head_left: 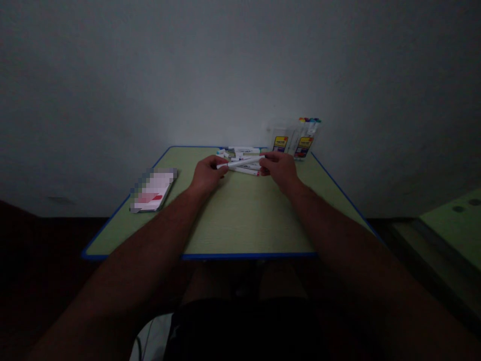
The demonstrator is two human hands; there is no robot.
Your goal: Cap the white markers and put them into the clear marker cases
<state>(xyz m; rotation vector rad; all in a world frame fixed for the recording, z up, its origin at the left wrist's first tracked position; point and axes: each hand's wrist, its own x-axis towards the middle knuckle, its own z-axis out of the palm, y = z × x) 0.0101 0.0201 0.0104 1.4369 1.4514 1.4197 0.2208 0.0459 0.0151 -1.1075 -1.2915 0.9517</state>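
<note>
Both hands hold one white marker pen (242, 162) level above the far half of a green desk (240, 220). My left hand (208, 174) pinches its left end, fingers closed. My right hand (280, 169) grips its right end, fingers closed. Just behind the pen lies a small pile of white markers (240, 152) on the desk. Another marker with a red end (250, 172) lies under the held one.
Two clear marker packs (280, 138) (306, 138) stand at the desk's far right corner against the wall. A flat phone-like object (153, 190) lies on the left side. The desk has a blue edge. Another green surface (454, 223) shows at the right.
</note>
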